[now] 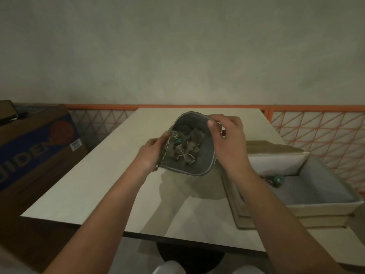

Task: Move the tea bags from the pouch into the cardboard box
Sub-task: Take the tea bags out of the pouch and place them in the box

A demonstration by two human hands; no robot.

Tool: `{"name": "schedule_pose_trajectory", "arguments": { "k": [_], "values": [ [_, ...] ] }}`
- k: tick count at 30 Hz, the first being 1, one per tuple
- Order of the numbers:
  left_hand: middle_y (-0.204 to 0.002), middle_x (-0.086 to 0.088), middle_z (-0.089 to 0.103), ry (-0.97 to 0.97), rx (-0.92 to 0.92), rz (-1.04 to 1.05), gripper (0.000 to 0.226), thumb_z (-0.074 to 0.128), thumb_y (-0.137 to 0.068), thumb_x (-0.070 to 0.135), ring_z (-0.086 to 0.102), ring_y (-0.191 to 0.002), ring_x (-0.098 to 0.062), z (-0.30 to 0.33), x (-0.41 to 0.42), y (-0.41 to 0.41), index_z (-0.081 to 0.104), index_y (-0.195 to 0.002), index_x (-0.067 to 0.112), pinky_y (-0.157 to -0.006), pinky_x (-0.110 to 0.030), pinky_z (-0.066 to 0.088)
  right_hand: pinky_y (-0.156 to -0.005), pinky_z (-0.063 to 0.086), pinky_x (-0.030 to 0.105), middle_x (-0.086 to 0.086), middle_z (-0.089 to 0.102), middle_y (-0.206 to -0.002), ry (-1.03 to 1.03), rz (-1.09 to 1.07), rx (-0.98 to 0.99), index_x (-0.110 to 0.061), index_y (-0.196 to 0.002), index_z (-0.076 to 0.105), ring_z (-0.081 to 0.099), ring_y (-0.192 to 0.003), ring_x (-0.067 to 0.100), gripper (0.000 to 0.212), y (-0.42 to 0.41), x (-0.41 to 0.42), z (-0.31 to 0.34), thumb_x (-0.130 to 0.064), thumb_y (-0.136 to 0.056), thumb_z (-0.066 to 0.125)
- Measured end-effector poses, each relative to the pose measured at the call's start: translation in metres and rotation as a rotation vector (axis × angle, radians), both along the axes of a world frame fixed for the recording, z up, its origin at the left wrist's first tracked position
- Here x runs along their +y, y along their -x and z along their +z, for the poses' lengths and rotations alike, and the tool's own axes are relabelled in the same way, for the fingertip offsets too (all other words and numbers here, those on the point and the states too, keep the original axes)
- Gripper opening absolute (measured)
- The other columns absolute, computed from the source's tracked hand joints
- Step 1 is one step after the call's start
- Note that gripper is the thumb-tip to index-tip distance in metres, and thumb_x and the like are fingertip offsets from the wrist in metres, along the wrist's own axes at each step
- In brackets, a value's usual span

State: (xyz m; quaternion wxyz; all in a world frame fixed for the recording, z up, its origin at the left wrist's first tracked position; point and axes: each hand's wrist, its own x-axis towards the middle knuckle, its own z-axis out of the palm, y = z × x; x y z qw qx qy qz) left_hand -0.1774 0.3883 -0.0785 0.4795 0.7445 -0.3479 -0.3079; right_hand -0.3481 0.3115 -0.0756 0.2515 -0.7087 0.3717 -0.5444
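step: spread pouch mouth | left hand (pixel 151 150) pinches foil pouch (pixel 205 155) left rim, right hand (pixel 229 139) pinches right rim | tea bags (pixel 187 144) inside pouch, above table (pixel 98 184) | tip: hold mouth wide, tilt toward cardboard box (pixel 316 204) just beside, mind tangled strings

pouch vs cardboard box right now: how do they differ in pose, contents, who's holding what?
The pouch is gripped at its rim by the left hand and right hand, mouth tilted toward the camera; the cardboard box sits flat on the table, untouched. The pouch holds a heap of tea bags; the box shows one green-tagged item. Both are open.
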Motion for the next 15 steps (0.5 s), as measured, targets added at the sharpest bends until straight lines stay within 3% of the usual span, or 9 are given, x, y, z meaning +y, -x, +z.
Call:
{"name": "schedule_pose_trajectory", "arguments": {
  "k": [3,7,9,12,15],
  "values": [
    [-0.132,-0.006,0.060,-0.130,0.218,-0.094,0.055,0.047,-0.097,0.065,0.060,-0.118,-0.029,-0.003,0.017,-0.005,0.056,-0.133,0.025,-0.090,-0.047,0.059,-0.077,0.030,-0.007,0.006,0.053,-0.114,0.016,0.012,-0.049,-0.019,-0.116,0.069,0.039,-0.092,-0.027,0.024,-0.013,0.007,-0.001,-0.028,-0.098,0.055],
    [-0.123,-0.019,0.066,-0.098,0.723,-0.122,0.074,0.049,-0.086,0.079,0.066,-0.110,-0.035,-0.002,0.019,-0.017,0.058,-0.117,0.012,-0.077,-0.044,0.059,-0.081,0.034,-0.004,-0.002,0.053,-0.110,0.061,0.072,-0.063,-0.023,-0.116,0.068,0.046,-0.095,-0.019,0.022,-0.025,0.016,-0.004,-0.024,-0.097,0.057],
    [-0.121,-0.021,0.067,-0.086,0.843,-0.141,0.091,0.053,-0.078,0.086,0.066,-0.111,-0.038,-0.003,0.014,-0.025,0.055,-0.123,0.007,-0.082,-0.046,0.058,-0.082,0.036,-0.002,-0.003,0.056,-0.113,0.080,0.102,-0.055,-0.021,-0.115,0.066,0.048,-0.098,-0.017,0.020,-0.028,0.019,-0.007,-0.021,-0.097,0.057],
    [-0.137,-0.021,0.062,-0.055,1.007,-0.223,0.112,0.066,-0.064,0.089,0.063,-0.120,-0.043,-0.006,0.007,-0.027,0.053,-0.140,0.008,-0.098,-0.055,0.054,-0.081,0.038,0.002,-0.001,0.059,-0.107,0.143,0.129,-0.100,-0.016,-0.107,0.068,0.051,-0.097,-0.010,0.014,-0.030,0.023,-0.009,-0.015,-0.096,0.058],
    [-0.132,-0.019,0.067,-0.002,1.046,-0.361,0.100,0.056,-0.069,0.093,0.068,-0.111,-0.042,-0.006,0.004,-0.018,0.072,-0.127,0.013,-0.100,-0.054,0.051,-0.087,0.042,0.009,0.003,0.059,-0.106,0.251,0.194,-0.114,-0.010,-0.105,0.070,0.054,-0.100,-0.001,0.015,-0.033,0.026,-0.004,-0.009,-0.095,0.059]
  ]
}}
